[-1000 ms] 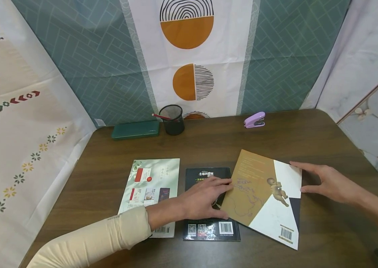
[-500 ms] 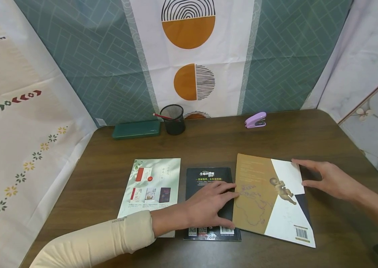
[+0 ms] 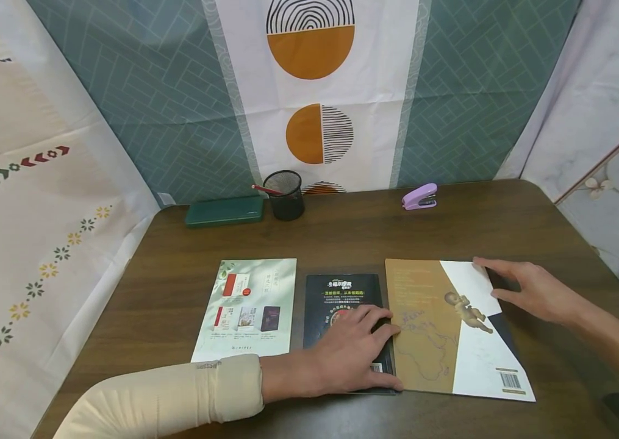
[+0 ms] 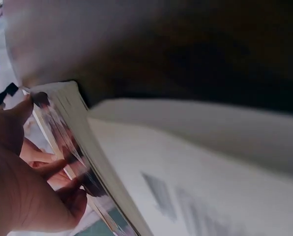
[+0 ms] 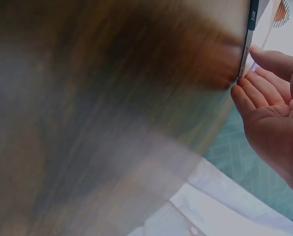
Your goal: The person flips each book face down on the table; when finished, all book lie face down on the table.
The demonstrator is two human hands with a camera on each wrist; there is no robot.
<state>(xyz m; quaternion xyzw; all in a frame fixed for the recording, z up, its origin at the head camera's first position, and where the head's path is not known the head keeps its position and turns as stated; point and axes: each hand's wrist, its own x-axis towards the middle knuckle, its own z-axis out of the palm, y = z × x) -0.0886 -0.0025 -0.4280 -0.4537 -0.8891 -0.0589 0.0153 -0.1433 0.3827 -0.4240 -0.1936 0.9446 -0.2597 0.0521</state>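
A brown and white book (image 3: 424, 341) with a baby figure and a barcode lies flat on the table, nearly square to the front edge. My left hand (image 3: 344, 356) reaches over a black book (image 3: 336, 289), partly covering it, and its spread fingertips touch the brown book's left edge. At the other side, the fingertips of my right hand (image 3: 540, 296) touch the same book's right edge near its upper corner. In the right wrist view my right hand (image 5: 274, 108) meets a thin edge. A pale green book (image 3: 257, 305) lies at left, partly under the left sleeve.
Along the back of the table (image 3: 353, 235) stand a dark green case (image 3: 224, 212), a black mesh pen holder (image 3: 287, 204) with a red pencil, and a light purple stapler (image 3: 420, 197). Patterned cloths (image 3: 177, 110) hang behind and at the sides.
The brown and white book has turned and slid right, off the black book, now lying beside it. My left hand has moved right and nearer with it; the right hand stays at its right edge.
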